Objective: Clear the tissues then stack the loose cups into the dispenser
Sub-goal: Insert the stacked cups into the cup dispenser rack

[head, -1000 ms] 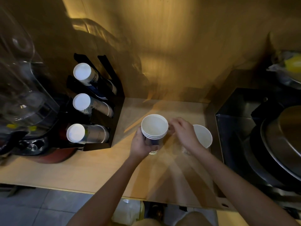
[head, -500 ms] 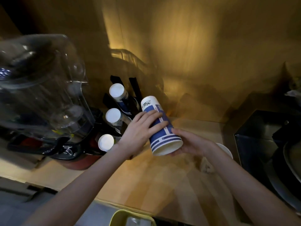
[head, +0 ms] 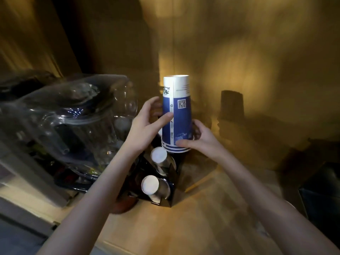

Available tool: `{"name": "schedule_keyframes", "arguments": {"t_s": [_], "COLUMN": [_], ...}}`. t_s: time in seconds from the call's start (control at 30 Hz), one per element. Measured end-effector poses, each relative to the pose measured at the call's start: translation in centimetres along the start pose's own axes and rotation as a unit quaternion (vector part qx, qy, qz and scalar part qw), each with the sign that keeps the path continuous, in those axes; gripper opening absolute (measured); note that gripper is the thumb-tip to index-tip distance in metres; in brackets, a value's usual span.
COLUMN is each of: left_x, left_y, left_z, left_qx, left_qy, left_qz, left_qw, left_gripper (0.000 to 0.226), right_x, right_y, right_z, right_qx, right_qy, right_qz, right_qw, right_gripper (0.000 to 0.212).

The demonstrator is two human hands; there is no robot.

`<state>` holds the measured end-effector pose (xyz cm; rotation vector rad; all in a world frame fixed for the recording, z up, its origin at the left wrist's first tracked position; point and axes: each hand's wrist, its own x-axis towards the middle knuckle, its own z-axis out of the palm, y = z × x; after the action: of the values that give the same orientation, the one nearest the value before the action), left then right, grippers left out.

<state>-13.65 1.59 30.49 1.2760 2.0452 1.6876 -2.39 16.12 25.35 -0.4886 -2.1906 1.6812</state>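
Observation:
A stack of blue-and-white paper cups (head: 176,115) is held upside down, base up, above the black cup dispenser (head: 165,197). My left hand (head: 147,124) grips the stack's left side at mid-height. My right hand (head: 198,138) holds its rims at the bottom right. Two dispenser slots show the white bases of stored cups (head: 158,155), (head: 150,184); the top slot is hidden behind the held stack and my hands. No tissues are visible.
A large clear plastic jug on a dark base (head: 77,126) stands close to the left of the dispenser. The wooden counter (head: 202,218) runs to the right, with a dark metal bin (head: 323,196) at its right edge. A wall lies close behind.
The cup stack has gone from upright on the counter to tipped over, and is now held base-up over the dispenser's top. My view has swung left and closer to the dispenser.

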Motion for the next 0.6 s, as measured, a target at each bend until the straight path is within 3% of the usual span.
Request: {"name": "schedule_keyframes", "arguments": {"t_s": [0.17,0.27,0.6], "left_x": [2.2,3.2,4.8], "left_y": [1.3,1.4,-2.0], "left_z": [-2.9,-3.5,-2.9], "left_qx": [0.047,0.070,0.138], "left_qy": [0.046,0.082,0.101], "left_qz": [0.055,0.060,0.063], "left_qw": [0.996,0.992,0.983], "left_gripper": [0.070,0.072,0.059], "right_x": [3.1,4.6,8.8], "right_y": [-0.7,-0.9,2.2], "right_z": [2.0,2.4,2.7], "right_qx": [-0.069,-0.104,-0.136], "right_qy": [0.033,0.048,0.045], "right_qz": [-0.058,-0.079,-0.065], "right_qw": [0.995,0.990,0.987], "right_gripper": [0.089,0.090,0.093]}}
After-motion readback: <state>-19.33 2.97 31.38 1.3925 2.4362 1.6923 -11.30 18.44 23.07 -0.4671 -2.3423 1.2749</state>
